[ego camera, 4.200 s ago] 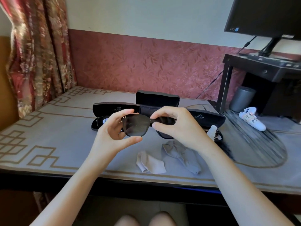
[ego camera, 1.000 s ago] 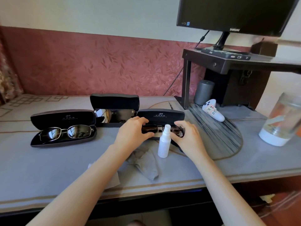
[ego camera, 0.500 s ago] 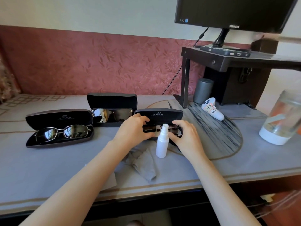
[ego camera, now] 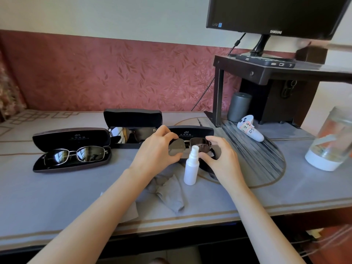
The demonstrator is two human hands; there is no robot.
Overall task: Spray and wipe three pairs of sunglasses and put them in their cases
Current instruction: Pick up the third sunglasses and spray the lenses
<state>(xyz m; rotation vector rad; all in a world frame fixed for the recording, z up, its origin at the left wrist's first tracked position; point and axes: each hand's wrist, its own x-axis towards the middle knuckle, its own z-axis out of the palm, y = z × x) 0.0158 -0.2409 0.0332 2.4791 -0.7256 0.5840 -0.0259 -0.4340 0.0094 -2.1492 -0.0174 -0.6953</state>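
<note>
Pinching sunglasses, the left hand sits below a SAMSUNG monitor.

3 cases: left case past my left hand, middle case behind it, right case behind both hands. 3 sunglasses. 1 spray bottle by my right hand. 2 cloths under left forearm. 1 monitor, 1 jar beyond right hand.

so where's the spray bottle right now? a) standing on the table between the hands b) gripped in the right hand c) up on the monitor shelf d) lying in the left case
a: the bottle stands upright on the table, gripped by neither hand, between the left hand, which pinches the sunglasses, and the right hand.
</note>
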